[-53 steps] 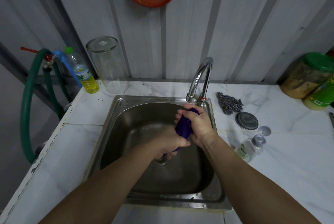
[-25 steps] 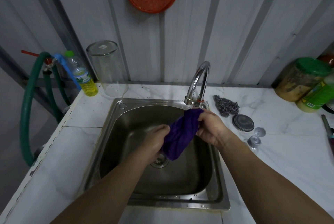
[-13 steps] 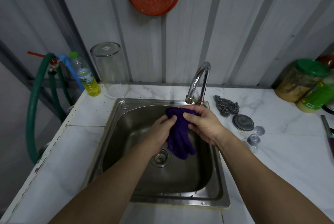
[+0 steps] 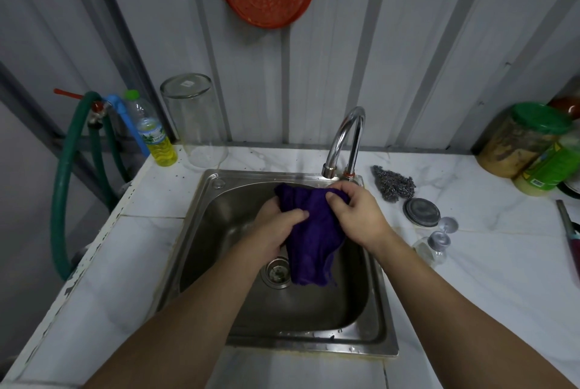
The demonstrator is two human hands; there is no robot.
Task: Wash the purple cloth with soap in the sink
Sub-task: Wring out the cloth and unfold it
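Note:
The purple cloth (image 4: 309,241) hangs over the steel sink (image 4: 219,319), spread wide at its top edge and drooping down toward the drain (image 4: 276,272). My left hand (image 4: 276,225) grips its left side with the thumb across the front. My right hand (image 4: 357,216) pinches the top right corner just below the curved tap (image 4: 345,140). No water stream is visible from the tap. A small clear soap bottle (image 4: 431,249) lies on the counter to the right of the sink.
A steel scourer (image 4: 394,186) and a round metal lid (image 4: 420,212) lie right of the tap. Jars with green lids (image 4: 527,140) stand at the far right. An upturned glass jar (image 4: 194,122), a yellow liquid bottle (image 4: 155,134) and a green hose (image 4: 62,187) are on the left.
The cloth was wrung tight between both hands, then pulled out long, and now it is opened wider with my hands apart along its top edge.

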